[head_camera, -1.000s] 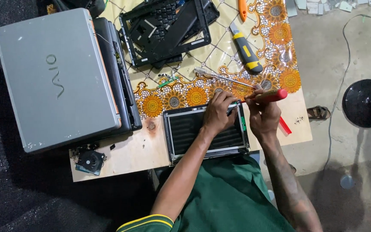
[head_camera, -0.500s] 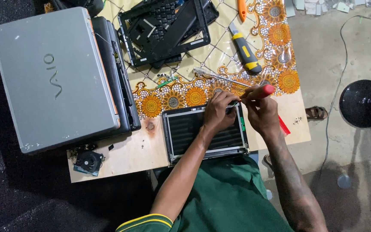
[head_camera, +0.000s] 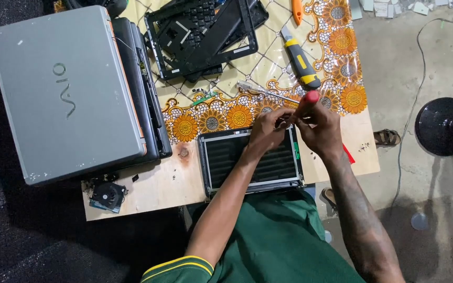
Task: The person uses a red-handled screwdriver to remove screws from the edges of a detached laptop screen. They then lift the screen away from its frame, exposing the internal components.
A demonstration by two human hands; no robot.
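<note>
A bare laptop screen panel (head_camera: 237, 162) in a silver frame lies on the wooden table, just in front of my body. My right hand (head_camera: 318, 128) grips a red-handled screwdriver (head_camera: 308, 99), standing nearly upright over the panel's far right corner. My left hand (head_camera: 268, 128) rests on that same corner with its fingers pinched near the screwdriver's tip. The tip itself is hidden by my fingers.
A closed grey laptop (head_camera: 64, 94) sits on a second dark one at the left. Black laptop bezels (head_camera: 200, 31) lie at the back, with a yellow-black screwdriver (head_camera: 300, 60), a metal tool (head_camera: 263, 91) and a small fan (head_camera: 108, 194). A black round stool (head_camera: 444, 126) stands on the floor.
Both hands have drawn closer together at the panel's far right corner, and the red handle has swung from lying sideways to nearly upright.
</note>
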